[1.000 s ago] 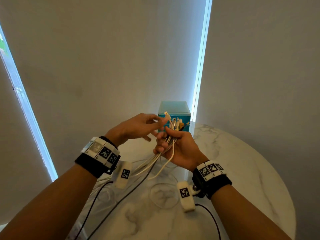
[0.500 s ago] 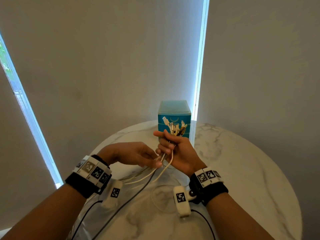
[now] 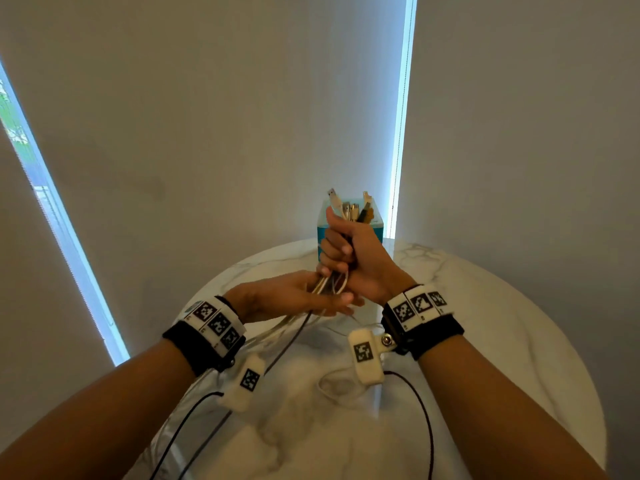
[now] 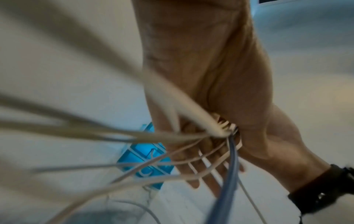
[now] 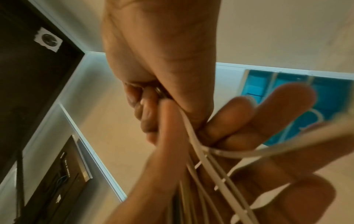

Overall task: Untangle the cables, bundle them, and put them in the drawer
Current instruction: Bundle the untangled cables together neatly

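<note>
**Item: cable bunch, in hand above table**

Location: the cables [image 3: 330, 285] are held upright above the marble table [image 3: 485, 341], in front of the teal drawer unit [image 3: 375, 227]. Their plugs [image 3: 349, 207] fan out above the right hand [image 3: 356, 261]; the loose lengths trail down to the tabletop.

Hold: right hand fisted round the bunch just below the plugs, thumb up. The left hand [image 3: 294, 299] sits directly under it, fingers fairly straight, with the strands running between fingers and thumb; whether it pinches them I cannot tell.

Handling, as judged: light, limp, smooth-jacketed, so likely to slip and re-cross if slackened. One dark cable [image 4: 231, 159] looks thicker and probably stiffer than the white ones. Plugs are the only rigid parts, best not bent.

Where to take hold: keep the fist near the plugs as anchor; take the tails lower down to comb and coil
</note>
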`<action>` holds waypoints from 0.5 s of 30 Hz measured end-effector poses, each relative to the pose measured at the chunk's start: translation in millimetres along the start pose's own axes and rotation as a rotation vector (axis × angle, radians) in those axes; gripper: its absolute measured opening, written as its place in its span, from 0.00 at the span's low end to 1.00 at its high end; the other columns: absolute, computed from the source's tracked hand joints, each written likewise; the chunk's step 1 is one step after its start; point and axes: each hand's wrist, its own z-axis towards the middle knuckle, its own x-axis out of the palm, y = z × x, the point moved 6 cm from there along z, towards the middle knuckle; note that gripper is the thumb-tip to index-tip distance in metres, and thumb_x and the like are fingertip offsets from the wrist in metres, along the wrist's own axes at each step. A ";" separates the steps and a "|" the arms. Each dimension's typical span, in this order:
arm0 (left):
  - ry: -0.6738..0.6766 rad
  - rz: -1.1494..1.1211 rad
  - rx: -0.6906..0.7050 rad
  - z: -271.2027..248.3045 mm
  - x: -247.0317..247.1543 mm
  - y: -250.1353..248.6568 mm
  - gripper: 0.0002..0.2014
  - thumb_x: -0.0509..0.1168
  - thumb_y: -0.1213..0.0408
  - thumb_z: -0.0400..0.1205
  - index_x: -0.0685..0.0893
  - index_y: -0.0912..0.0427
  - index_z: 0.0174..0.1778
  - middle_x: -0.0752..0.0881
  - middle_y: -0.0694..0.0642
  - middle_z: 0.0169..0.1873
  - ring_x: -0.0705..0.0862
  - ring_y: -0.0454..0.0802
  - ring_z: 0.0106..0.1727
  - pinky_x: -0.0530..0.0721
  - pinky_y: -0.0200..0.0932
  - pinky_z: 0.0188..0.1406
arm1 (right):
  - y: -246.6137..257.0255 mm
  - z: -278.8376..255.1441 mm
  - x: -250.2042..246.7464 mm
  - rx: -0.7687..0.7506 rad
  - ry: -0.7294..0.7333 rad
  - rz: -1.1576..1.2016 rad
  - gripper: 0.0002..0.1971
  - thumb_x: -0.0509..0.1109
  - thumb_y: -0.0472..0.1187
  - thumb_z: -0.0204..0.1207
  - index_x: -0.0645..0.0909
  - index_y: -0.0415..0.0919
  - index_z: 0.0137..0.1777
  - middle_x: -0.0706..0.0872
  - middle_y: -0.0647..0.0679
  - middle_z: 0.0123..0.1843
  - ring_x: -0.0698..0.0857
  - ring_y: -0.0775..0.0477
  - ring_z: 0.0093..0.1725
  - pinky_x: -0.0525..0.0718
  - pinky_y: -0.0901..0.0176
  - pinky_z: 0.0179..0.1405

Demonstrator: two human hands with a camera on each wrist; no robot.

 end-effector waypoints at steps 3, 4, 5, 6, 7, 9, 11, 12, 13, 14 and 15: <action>-0.093 -0.270 0.035 -3.6 -10.3 -5.9 0.13 0.66 0.62 0.93 0.89 0.70 0.59 0.94 0.64 0.55 0.93 0.57 0.63 0.86 0.48 0.75 | 26.9 4.2 12.7 0.020 0.022 -0.044 0.32 0.65 0.57 0.92 0.65 0.44 0.27 0.63 0.49 0.22 0.66 0.49 0.23 0.79 0.49 0.39; -0.104 -0.340 0.038 -7.0 -16.0 -6.9 0.13 0.66 0.62 0.93 0.88 0.68 0.52 0.93 0.64 0.45 0.94 0.58 0.52 0.88 0.52 0.73 | 35.3 4.5 14.5 0.023 0.022 -0.021 0.32 0.64 0.56 0.92 0.64 0.45 0.27 0.62 0.50 0.22 0.65 0.49 0.23 0.80 0.49 0.40; -0.098 -0.385 0.038 -12.0 -22.3 -6.6 0.13 0.66 0.60 0.93 0.86 0.66 0.47 0.88 0.61 0.35 0.91 0.56 0.40 0.90 0.56 0.70 | 43.5 4.4 15.3 0.016 0.019 0.012 0.31 0.64 0.56 0.92 0.64 0.46 0.26 0.62 0.50 0.23 0.64 0.49 0.24 0.79 0.49 0.40; -0.074 -0.384 0.029 -18.8 -28.2 -5.6 0.13 0.66 0.59 0.91 0.82 0.64 0.46 0.82 0.58 0.29 0.86 0.53 0.31 0.93 0.56 0.62 | 51.6 4.1 15.4 0.000 0.015 0.045 0.31 0.64 0.55 0.92 0.64 0.46 0.26 0.61 0.50 0.23 0.63 0.49 0.23 0.78 0.50 0.39; -0.044 -0.344 0.012 -26.4 -34.4 -2.3 0.12 0.67 0.58 0.90 0.80 0.63 0.46 0.77 0.54 0.27 0.81 0.50 0.26 0.94 0.54 0.53 | 59.8 3.2 14.6 -0.022 0.006 0.077 0.31 0.64 0.55 0.92 0.63 0.47 0.26 0.61 0.51 0.22 0.62 0.50 0.23 0.76 0.51 0.36; -0.003 -0.236 -0.044 -45.0 -45.6 7.1 0.13 0.67 0.57 0.89 0.79 0.57 0.41 0.73 0.51 0.25 0.75 0.45 0.23 0.91 0.48 0.41 | 74.1 1.7 10.2 -0.055 -0.022 0.146 0.31 0.62 0.53 0.93 0.63 0.48 0.25 0.59 0.51 0.21 0.59 0.51 0.22 0.71 0.54 0.30; -0.016 -0.124 -0.104 -65.1 -61.3 19.4 0.19 0.69 0.57 0.91 0.78 0.51 0.33 0.72 0.50 0.24 0.72 0.45 0.22 0.87 0.45 0.36 | 85.0 0.7 2.7 -0.079 -0.060 0.207 0.31 0.61 0.51 0.93 0.62 0.48 0.24 0.58 0.52 0.20 0.58 0.51 0.21 0.67 0.55 0.28; -0.036 -0.054 -0.135 -75.5 -71.5 26.8 0.22 0.70 0.58 0.91 0.77 0.50 0.30 0.72 0.51 0.23 0.72 0.46 0.22 0.86 0.45 0.34 | 88.6 0.8 -1.9 -0.091 -0.085 0.235 0.31 0.62 0.50 0.92 0.62 0.48 0.24 0.58 0.52 0.20 0.58 0.51 0.20 0.66 0.55 0.27; -0.063 0.015 -0.171 -86.5 -82.2 34.1 0.23 0.72 0.57 0.90 0.76 0.49 0.28 0.72 0.52 0.23 0.72 0.48 0.22 0.84 0.45 0.33 | 91.2 1.0 -6.1 -0.105 -0.111 0.260 0.30 0.62 0.50 0.92 0.61 0.48 0.25 0.58 0.52 0.20 0.58 0.51 0.20 0.66 0.56 0.26; -0.102 0.068 -0.213 -97.4 -94.6 42.2 0.23 0.74 0.55 0.88 0.76 0.49 0.27 0.72 0.52 0.23 0.71 0.49 0.23 0.83 0.45 0.31 | 92.6 2.0 -10.6 -0.121 -0.138 0.279 0.30 0.61 0.49 0.91 0.61 0.49 0.25 0.57 0.52 0.20 0.57 0.51 0.20 0.65 0.56 0.26; -0.155 0.102 -0.250 -108.1 -108.3 49.1 0.22 0.77 0.53 0.85 0.76 0.50 0.28 0.71 0.53 0.24 0.70 0.50 0.24 0.81 0.44 0.30 | 92.9 3.6 -14.0 -0.137 -0.164 0.288 0.29 0.61 0.49 0.92 0.61 0.49 0.25 0.57 0.52 0.20 0.57 0.51 0.21 0.65 0.56 0.26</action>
